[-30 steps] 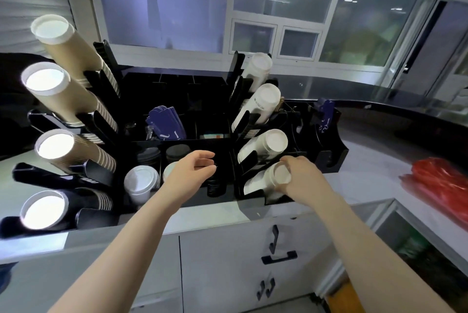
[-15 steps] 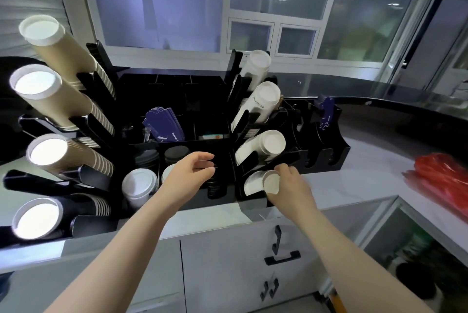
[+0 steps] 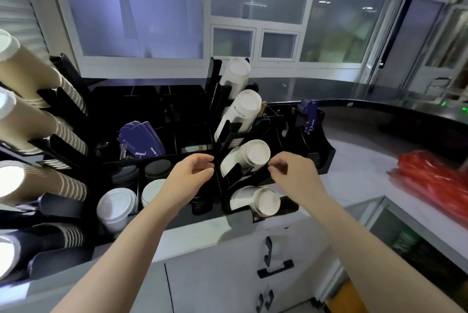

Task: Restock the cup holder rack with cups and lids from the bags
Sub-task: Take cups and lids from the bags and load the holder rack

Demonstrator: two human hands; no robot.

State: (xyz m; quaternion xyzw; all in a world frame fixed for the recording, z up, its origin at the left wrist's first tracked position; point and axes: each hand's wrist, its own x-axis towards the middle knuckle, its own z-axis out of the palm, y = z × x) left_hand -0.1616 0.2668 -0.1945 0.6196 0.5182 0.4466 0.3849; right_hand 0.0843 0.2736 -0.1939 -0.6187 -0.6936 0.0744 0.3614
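**Checking the white cup stacks in the right-hand rack**

Head view, the step in hand: hovering both hands over the black cup holder rack [image 3: 263, 178] near the front edge of the tabletop [image 3: 354, 175]. Left hand [image 3: 188, 175] held loosely curled just in front of the rack's middle divider, fingers [image 3: 205, 162] bent and holding nothing visible. Right hand [image 3: 293, 173] raised beside the third white cup stack [image 3: 247, 158], fingers [image 3: 277, 164] drawn close together near the black cradle arm; whether pinching the arm or nothing at all, cannot tell. Lowest white cup stack [image 3: 258, 202] lying in the bottom cradle, short and sticking out toward the front edge. Judging the work: probably settling stacks squarely in their cradles. Worth pushing each stack fully back along its slot, keeping rims nested, avoiding knocking the neighbouring stack. Red bag [image 3: 430, 181] lying toward the right edge of the tabletop, well apart from both hands, likely the source for more stock.

Head view, against the earlier frames: right hand risen off the lowest stack, formerly touched at its end, now up beside the stack above. Left hand staying at much the same spot, similarly curled. Lowest stack left resting alone in its cradle.
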